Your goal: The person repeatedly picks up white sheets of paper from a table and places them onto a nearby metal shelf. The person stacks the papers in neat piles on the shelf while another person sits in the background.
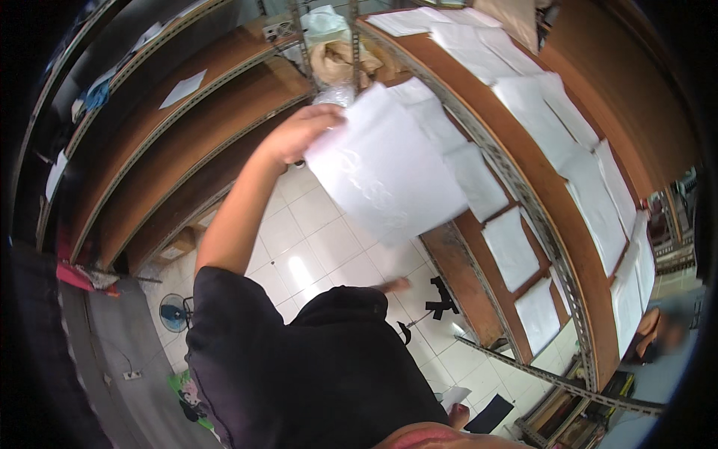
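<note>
one raised left hand [303,136], one held white sheet [385,168], one blue fan [175,313], one black rectangular panel [490,414].

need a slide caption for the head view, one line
Left hand holding a white sheet beside brown shelves lined with other white sheets.

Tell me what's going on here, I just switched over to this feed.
A person in a black shirt is gripping a flat white sheet by its edge with the left hand. The sheet, marked with a faint swirling design, is held up beside the brown shelves on the right, where more white sheets lie. I can't clearly make out the right hand.
</note>
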